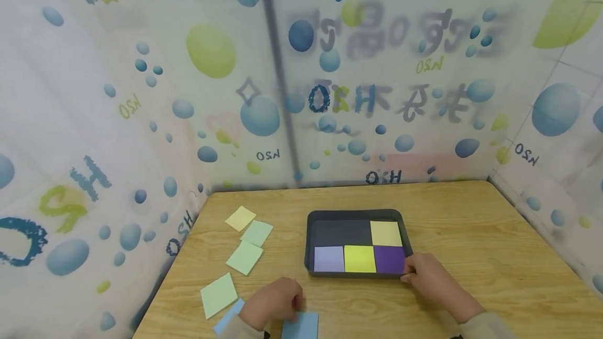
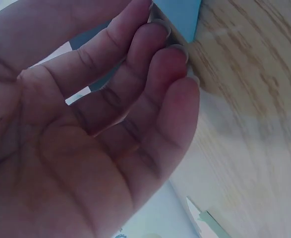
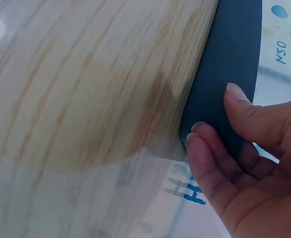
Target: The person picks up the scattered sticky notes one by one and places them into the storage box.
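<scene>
In the head view my left hand (image 1: pixel 278 300) is low on the table, fingers bent, pinching the edge of a blue paper square (image 1: pixel 303 327). The left wrist view shows the curled fingers (image 2: pixel 172 111), with part of the blue square just past the index fingertip. My right hand (image 1: pixel 426 273) grips the near right corner of a dark tray (image 1: pixel 358 275), thumb on its side wall in the right wrist view. Along the tray's near row lie lavender (image 1: pixel 328 259), bright yellow (image 1: pixel 360 259) and purple (image 1: pixel 389 259) squares. A pale yellow square (image 1: pixel 386 234) sits behind the purple one.
Left of the tray are a loose pale yellow square (image 1: pixel 241 218) and several pale green squares (image 1: pixel 219 295). Another blue square (image 1: pixel 229 316) lies partly behind the left forearm. Printed sheeting (image 1: pixel 264 119) stands along the wooden table's (image 1: pixel 471 234) far edge and sides.
</scene>
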`<state>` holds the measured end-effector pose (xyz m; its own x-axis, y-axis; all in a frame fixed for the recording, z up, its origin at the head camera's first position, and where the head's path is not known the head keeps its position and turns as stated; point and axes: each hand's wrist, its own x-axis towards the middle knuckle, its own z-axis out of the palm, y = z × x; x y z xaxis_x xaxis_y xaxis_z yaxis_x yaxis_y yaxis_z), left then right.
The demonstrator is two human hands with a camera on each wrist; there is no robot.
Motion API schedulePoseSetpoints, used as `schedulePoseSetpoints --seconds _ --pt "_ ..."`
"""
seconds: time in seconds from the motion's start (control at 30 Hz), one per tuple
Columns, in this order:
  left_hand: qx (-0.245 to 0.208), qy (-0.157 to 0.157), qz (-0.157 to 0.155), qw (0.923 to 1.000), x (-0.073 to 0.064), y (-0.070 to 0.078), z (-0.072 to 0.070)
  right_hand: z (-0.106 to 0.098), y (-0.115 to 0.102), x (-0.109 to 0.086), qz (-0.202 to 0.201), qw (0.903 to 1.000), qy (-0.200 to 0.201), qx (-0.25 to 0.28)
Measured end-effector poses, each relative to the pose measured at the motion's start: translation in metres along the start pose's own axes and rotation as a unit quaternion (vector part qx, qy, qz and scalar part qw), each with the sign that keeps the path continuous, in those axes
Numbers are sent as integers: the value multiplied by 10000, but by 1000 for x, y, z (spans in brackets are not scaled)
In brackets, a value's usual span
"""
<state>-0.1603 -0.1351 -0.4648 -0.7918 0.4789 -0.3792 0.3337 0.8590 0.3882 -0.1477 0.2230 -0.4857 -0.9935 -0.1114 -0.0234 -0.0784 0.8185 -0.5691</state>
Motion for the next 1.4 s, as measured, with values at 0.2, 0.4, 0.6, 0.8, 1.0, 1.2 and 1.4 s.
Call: schedulePoseSetpoints --seconds 0.2,0.4,0.6,0.8,1.0,1.2,1.4 --pt "106 -63 9 9999 1 -1 1 0 1 -1 -3 10000 -11 13" --pt "359 -233 246 9988 2 -2 1 0 2 -1 -50 10000 9 0" --pt "278 -288 378 9985 3 -3 2 0 3 0 -58 10000 14 41" --pt "14 -282 453 9986 1 -3 3 0 4 -1 -31 10000 9 31" --pt "30 -337 335 9989 -1 -2 5 -1 2 0 33 10000 -9 -33" --pt "226 -274 470 9983 1 -3 9 -1 1 0 -2 10000 -22 -24" --pt "262 -142 670 9973 0 -5 9 -1 0 2 -3 10000 -23 -25"
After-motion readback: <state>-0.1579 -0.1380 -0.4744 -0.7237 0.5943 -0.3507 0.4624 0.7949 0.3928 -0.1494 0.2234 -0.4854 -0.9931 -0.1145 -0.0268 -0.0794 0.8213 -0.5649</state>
